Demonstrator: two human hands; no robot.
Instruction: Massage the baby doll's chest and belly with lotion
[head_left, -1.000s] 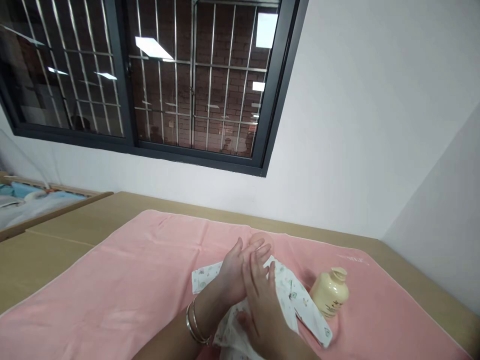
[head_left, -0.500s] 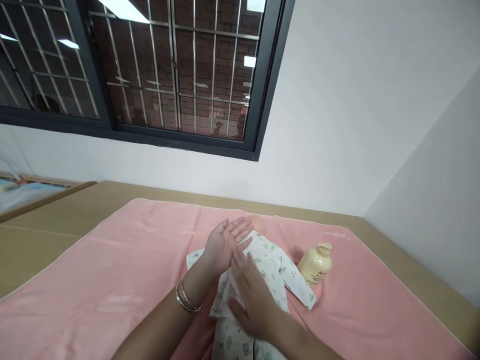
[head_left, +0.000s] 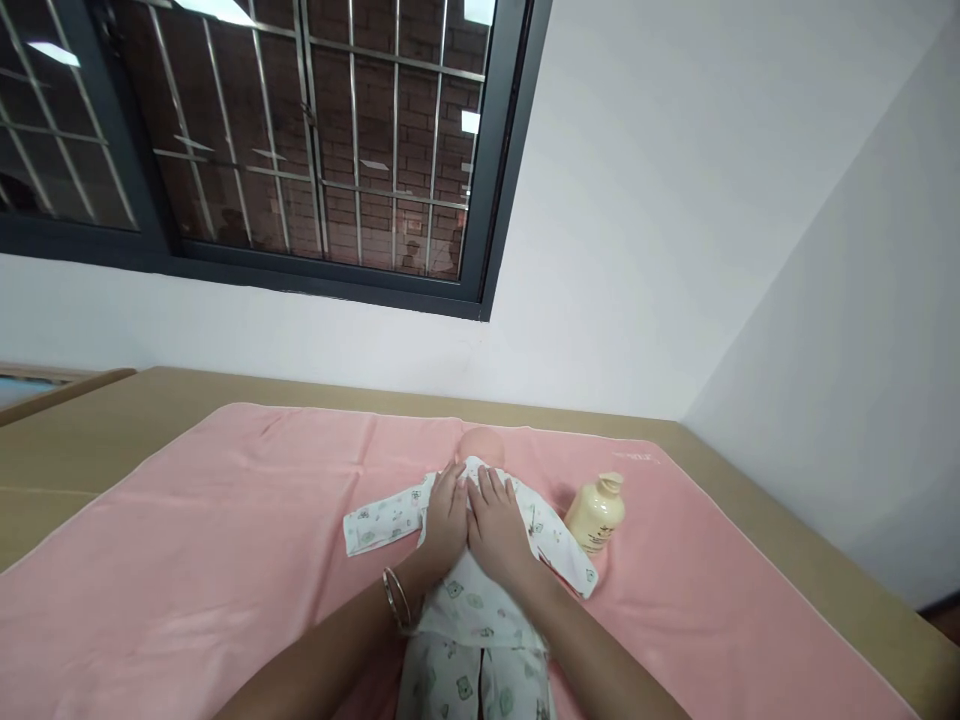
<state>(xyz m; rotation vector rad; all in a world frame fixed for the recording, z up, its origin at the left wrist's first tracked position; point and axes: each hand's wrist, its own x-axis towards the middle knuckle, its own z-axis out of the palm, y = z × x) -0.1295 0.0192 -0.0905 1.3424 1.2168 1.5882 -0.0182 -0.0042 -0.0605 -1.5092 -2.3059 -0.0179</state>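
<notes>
Left hand (head_left: 448, 520) and right hand (head_left: 495, 520) rest flat, gripping nothing, on one printed top (head_left: 465, 595); from them, one pair of trousers (head_left: 450, 682) lies at six o'clock, one yellow bottle (head_left: 596, 514) at three. One pink mat (head_left: 247, 530) lies on a wood-toned tabletop (head_left: 112, 430); one barred window (head_left: 315, 140) at eleven, in a white wall (head_left: 637, 220).

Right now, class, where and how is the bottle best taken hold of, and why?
Probably grip the bottle by its rounded body, with the right hand, the nearer one, curling around from the right: the body is broader than the small top, and a sleeve lies close by its left side.
</notes>
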